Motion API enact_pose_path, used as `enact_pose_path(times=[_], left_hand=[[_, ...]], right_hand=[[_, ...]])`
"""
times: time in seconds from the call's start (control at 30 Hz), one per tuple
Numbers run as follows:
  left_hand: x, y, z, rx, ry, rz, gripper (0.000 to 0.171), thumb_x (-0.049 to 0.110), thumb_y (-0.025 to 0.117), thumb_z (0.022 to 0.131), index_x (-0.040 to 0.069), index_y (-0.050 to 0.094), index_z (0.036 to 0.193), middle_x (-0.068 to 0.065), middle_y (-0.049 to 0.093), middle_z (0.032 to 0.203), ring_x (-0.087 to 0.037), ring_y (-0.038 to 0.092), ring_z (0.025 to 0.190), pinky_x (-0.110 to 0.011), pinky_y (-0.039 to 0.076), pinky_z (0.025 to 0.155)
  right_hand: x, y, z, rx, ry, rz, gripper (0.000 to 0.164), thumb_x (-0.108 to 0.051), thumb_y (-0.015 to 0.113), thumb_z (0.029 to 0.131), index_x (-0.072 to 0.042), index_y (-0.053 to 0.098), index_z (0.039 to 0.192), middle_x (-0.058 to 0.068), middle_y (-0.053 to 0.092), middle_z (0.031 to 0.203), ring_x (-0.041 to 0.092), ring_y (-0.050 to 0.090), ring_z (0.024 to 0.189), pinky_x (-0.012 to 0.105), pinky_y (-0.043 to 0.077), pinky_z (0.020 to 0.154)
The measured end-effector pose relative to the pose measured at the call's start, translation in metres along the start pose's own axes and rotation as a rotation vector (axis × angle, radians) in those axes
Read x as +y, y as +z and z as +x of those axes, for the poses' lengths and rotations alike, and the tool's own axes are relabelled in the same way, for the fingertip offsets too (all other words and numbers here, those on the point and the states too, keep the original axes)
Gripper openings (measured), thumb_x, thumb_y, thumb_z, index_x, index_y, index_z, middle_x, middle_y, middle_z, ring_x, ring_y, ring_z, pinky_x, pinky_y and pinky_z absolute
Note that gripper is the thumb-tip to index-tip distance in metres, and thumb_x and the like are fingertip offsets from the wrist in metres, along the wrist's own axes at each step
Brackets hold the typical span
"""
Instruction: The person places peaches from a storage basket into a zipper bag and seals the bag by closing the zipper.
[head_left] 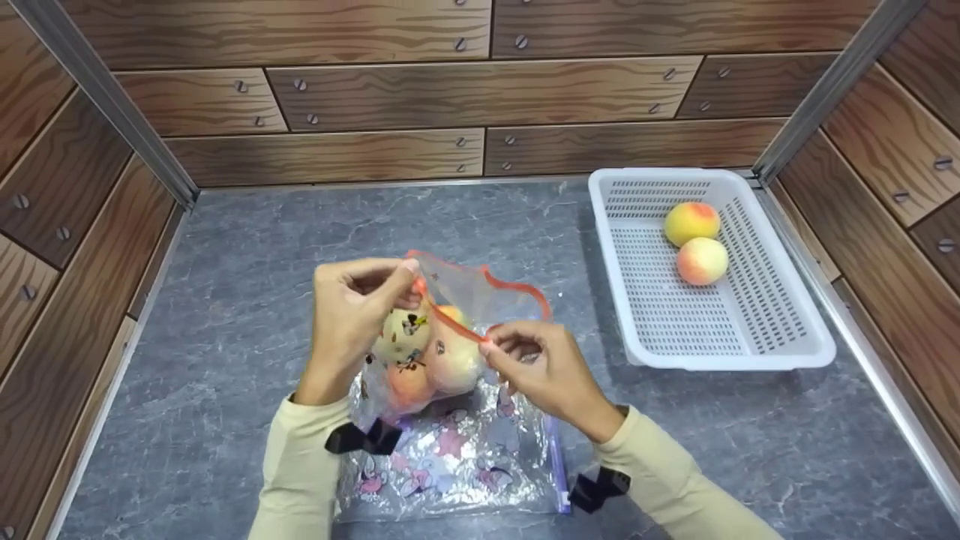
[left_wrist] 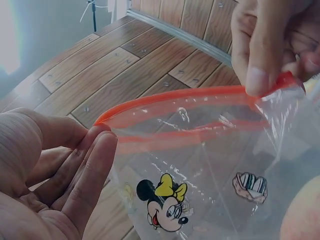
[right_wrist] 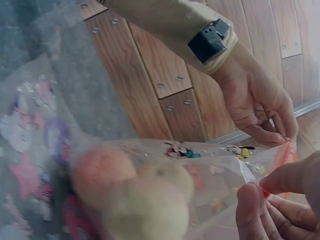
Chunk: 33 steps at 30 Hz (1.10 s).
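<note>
A clear zip bag with an orange-red rim and cartoon prints holds several peaches. My left hand pinches the rim at its left corner between thumb and fingers. Farther right along the same rim, my right hand pinches the near edge. Between the hands the bag's mouth gapes, its far edge standing away from the near one. The fruit sits low in the bag, blurred by the plastic, and part of it is hidden in the head view.
Under the peach bag lies a flat clear bag with pink prints and a purple slider edge. At the right stands a white slotted basket with two peaches, one yellower and one paler. Wood-patterned walls enclose the grey surface.
</note>
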<state>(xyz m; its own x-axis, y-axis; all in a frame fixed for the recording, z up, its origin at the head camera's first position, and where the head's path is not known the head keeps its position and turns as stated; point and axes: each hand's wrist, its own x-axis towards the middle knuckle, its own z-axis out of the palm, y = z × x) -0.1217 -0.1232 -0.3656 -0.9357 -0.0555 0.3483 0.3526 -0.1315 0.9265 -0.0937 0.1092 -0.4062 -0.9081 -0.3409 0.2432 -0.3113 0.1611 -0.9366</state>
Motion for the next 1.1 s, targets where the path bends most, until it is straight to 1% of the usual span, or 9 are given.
enact_pose_path(times=[0.13,0.23,0.4,0.5,0.57,0.77,0.87,0.97,1.1], left_hand=[[0.009,-0.004,0.005,0.065,0.02,0.007,0.011,-0.004,0.073,0.089,-0.014,0.073,0.091,-0.021,0.072,0.075,-0.024,0.07,0.058,-0.039,0.063,0.059],[0.013,-0.004,0.005,0.101,0.035,0.005,0.013,-0.003,0.074,0.089,-0.016,0.072,0.09,-0.021,0.072,0.074,-0.025,0.071,0.058,-0.04,0.063,0.058],[0.02,-0.002,0.003,0.148,0.09,-0.01,0.012,-0.004,0.074,0.089,-0.016,0.072,0.089,-0.022,0.072,0.073,-0.026,0.071,0.058,-0.039,0.063,0.057],[0.023,0.001,0.0,0.187,0.118,-0.018,0.012,-0.003,0.074,0.089,-0.015,0.073,0.088,-0.022,0.072,0.073,-0.026,0.071,0.059,-0.04,0.063,0.057],[0.025,0.003,-0.003,0.214,0.121,-0.038,0.012,-0.003,0.073,0.089,-0.015,0.073,0.087,-0.023,0.072,0.073,-0.027,0.072,0.059,-0.041,0.063,0.057],[0.024,0.009,-0.014,0.298,0.07,-0.101,0.011,-0.004,0.072,0.089,-0.015,0.072,0.085,-0.024,0.072,0.075,-0.027,0.072,0.06,-0.042,0.063,0.057],[0.021,0.011,-0.019,0.337,0.05,-0.113,0.012,-0.004,0.071,0.089,-0.015,0.072,0.084,-0.023,0.072,0.074,-0.026,0.072,0.059,-0.041,0.063,0.057],[0.018,0.013,-0.025,0.362,0.027,-0.155,0.012,-0.003,0.071,0.089,-0.013,0.072,0.082,-0.021,0.072,0.073,-0.025,0.072,0.058,-0.04,0.063,0.058],[0.018,0.016,-0.034,0.405,-0.024,-0.241,0.011,-0.003,0.071,0.089,-0.009,0.072,0.08,-0.019,0.073,0.072,-0.023,0.072,0.058,-0.038,0.064,0.059]], right_hand=[[-0.01,-0.006,0.013,0.016,-0.054,-0.008,0.007,0.0,0.071,0.091,0.004,0.073,0.095,0.013,0.07,0.077,0.021,0.064,0.057,0.034,0.058,0.046],[-0.017,-0.012,0.019,0.036,-0.096,-0.038,0.006,0.001,0.07,0.09,0.003,0.074,0.094,0.011,0.071,0.078,0.02,0.063,0.058,0.029,0.058,0.049],[-0.031,-0.023,0.027,0.074,-0.15,-0.106,0.008,0.002,0.071,0.089,0.002,0.074,0.097,0.005,0.071,0.077,0.02,0.062,0.057,0.025,0.056,0.049],[-0.039,-0.029,0.032,0.078,-0.188,-0.167,0.009,0.001,0.072,0.089,0.002,0.074,0.098,0.003,0.07,0.078,0.018,0.061,0.059,0.026,0.056,0.05],[-0.043,-0.034,0.034,0.082,-0.224,-0.216,0.008,0.001,0.072,0.089,0.001,0.073,0.097,0.002,0.07,0.077,0.014,0.061,0.06,0.025,0.056,0.051],[-0.053,-0.041,0.039,0.111,-0.375,-0.368,0.004,-0.001,0.071,0.092,-0.001,0.072,0.095,0.001,0.067,0.077,0.01,0.059,0.06,0.02,0.054,0.051],[-0.057,-0.042,0.04,0.122,-0.424,-0.443,0.003,-0.002,0.069,0.093,-0.002,0.071,0.096,0.001,0.065,0.079,0.01,0.057,0.062,0.02,0.051,0.053],[-0.061,-0.042,0.041,0.135,-0.46,-0.517,0.003,-0.001,0.068,0.094,-0.002,0.069,0.097,0.003,0.063,0.081,0.01,0.055,0.065,0.021,0.05,0.054],[-0.067,-0.041,0.046,0.152,-0.528,-0.607,0.002,-0.003,0.069,0.094,-0.001,0.067,0.095,0.006,0.061,0.082,0.013,0.054,0.068,0.025,0.05,0.057]])
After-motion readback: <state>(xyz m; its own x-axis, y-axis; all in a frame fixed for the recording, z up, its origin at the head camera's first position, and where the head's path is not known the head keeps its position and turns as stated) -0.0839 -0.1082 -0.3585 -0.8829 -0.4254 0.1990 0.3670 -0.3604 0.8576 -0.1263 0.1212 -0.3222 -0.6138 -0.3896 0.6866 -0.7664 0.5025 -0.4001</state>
